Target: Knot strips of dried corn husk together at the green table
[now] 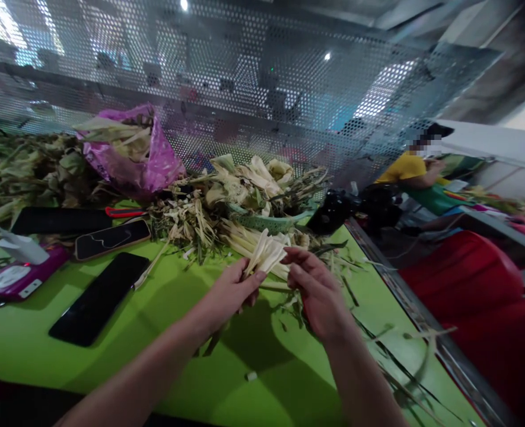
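A loose fan of pale corn husks [264,254] rises from the fingers of a worker's left hand [238,284] above a lime-green bench [177,332], and the grip may be its weak point: the leaves look thin and dry, so a hard tug at the free edge could split one along its grain or slide it out of the bunch. Should the left fingers slacken, the strips would likely scatter into the litter just beyond the fingertips, where similar pale leaves lie before a green basket [266,222] heaped with husks. A glimpse of red [305,309] shows beside the right palm, too hidden to identify; if it is a tool, it could catch a leaf or a finger. Loose green strips [384,350] to the right of the fingers might snag a sleeve or mix with the bunch.

Both forearms slant in from the near side, converging toward the husks. The left hand pinches the bunch near its lower end, thumb laid across the front and fingers curled behind. The right hand [318,290] arches opposite, its fingers bent and drawn close to the thumb at the fan's right edge; whether they actually pinch a leaf cannot be told. Well left of the fingers lies a dark smartphone [99,299]; farther off, beyond them, a pink plastic bag [162,157] holds more husks.
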A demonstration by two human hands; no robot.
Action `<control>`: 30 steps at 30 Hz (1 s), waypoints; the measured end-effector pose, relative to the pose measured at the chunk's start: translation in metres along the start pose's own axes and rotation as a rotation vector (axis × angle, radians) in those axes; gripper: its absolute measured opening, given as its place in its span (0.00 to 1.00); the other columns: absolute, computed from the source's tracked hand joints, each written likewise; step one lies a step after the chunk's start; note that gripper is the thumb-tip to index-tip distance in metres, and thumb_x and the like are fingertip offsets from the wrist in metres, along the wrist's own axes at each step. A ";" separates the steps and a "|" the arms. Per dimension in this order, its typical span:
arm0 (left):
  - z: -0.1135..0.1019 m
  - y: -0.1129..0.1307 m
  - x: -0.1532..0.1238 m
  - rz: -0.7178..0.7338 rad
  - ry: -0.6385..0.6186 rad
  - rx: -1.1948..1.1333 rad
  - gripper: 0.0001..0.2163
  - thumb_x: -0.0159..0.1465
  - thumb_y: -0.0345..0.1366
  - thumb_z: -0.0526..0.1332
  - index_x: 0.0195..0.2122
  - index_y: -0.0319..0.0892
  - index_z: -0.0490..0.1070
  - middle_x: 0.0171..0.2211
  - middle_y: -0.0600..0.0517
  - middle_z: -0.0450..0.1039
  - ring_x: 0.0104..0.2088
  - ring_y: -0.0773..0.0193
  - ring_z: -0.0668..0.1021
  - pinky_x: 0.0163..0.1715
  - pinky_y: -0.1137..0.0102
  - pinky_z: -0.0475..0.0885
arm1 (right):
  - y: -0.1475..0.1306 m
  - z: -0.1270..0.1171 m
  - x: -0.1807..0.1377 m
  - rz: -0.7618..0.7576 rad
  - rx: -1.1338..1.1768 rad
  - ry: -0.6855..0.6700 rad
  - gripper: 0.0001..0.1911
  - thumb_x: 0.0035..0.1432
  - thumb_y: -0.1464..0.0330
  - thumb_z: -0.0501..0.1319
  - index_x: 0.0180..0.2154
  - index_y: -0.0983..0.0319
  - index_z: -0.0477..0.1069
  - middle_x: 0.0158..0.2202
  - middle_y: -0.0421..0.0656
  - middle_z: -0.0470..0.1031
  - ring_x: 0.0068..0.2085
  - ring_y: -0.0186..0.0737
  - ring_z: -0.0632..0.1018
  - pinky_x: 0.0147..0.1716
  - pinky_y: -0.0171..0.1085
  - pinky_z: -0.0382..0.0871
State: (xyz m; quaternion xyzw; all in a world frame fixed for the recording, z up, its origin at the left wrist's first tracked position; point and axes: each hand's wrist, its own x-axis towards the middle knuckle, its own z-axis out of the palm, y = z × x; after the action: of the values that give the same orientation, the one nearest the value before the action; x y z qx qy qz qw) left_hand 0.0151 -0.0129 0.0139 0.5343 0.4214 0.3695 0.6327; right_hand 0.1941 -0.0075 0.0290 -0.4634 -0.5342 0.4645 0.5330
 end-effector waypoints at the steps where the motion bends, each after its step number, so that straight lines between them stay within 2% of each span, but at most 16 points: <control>1: 0.001 0.000 0.000 0.000 -0.021 -0.014 0.16 0.62 0.48 0.55 0.44 0.43 0.63 0.20 0.59 0.60 0.19 0.73 0.63 0.16 0.79 0.54 | 0.003 0.004 -0.001 0.030 -0.008 -0.032 0.16 0.54 0.62 0.63 0.45 0.58 0.70 0.39 0.43 0.72 0.29 0.34 0.68 0.28 0.33 0.63; 4: 0.002 0.000 -0.002 -0.016 -0.089 -0.054 0.17 0.62 0.47 0.56 0.47 0.42 0.64 0.20 0.59 0.61 0.19 0.74 0.62 0.16 0.79 0.54 | 0.006 0.010 -0.003 0.089 0.036 -0.081 0.13 0.52 0.62 0.65 0.40 0.60 0.73 0.35 0.41 0.73 0.29 0.33 0.68 0.28 0.32 0.63; 9: 0.004 0.003 -0.002 -0.044 -0.135 -0.113 0.19 0.61 0.47 0.58 0.47 0.39 0.66 0.24 0.56 0.66 0.20 0.74 0.65 0.16 0.80 0.55 | 0.006 0.010 -0.003 0.098 0.086 -0.028 0.11 0.49 0.62 0.68 0.30 0.62 0.72 0.27 0.39 0.68 0.26 0.31 0.65 0.26 0.31 0.61; 16: 0.004 -0.002 0.000 -0.028 -0.075 -0.181 0.20 0.62 0.50 0.55 0.45 0.39 0.69 0.25 0.52 0.72 0.16 0.74 0.64 0.16 0.78 0.60 | 0.009 0.009 -0.002 0.093 0.041 0.029 0.12 0.48 0.60 0.68 0.27 0.62 0.72 0.23 0.37 0.65 0.23 0.31 0.62 0.23 0.31 0.58; 22: 0.004 -0.004 0.003 -0.008 -0.015 -0.229 0.17 0.63 0.47 0.56 0.45 0.39 0.68 0.24 0.52 0.72 0.17 0.72 0.66 0.16 0.77 0.62 | 0.008 0.007 -0.002 0.073 -0.015 0.076 0.11 0.48 0.60 0.68 0.27 0.61 0.74 0.24 0.37 0.69 0.23 0.30 0.63 0.23 0.32 0.56; 30: 0.003 -0.005 0.003 0.010 0.045 -0.211 0.15 0.62 0.47 0.56 0.41 0.40 0.68 0.25 0.52 0.71 0.20 0.71 0.68 0.18 0.77 0.64 | 0.004 0.008 -0.008 -0.019 -0.208 0.130 0.12 0.51 0.61 0.65 0.25 0.62 0.70 0.19 0.35 0.63 0.23 0.31 0.62 0.23 0.33 0.52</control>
State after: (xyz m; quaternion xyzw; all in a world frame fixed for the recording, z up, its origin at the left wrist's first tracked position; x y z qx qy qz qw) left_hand 0.0195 -0.0120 0.0084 0.4585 0.3916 0.4269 0.6739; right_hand 0.1863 -0.0148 0.0237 -0.5402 -0.5485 0.3703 0.5199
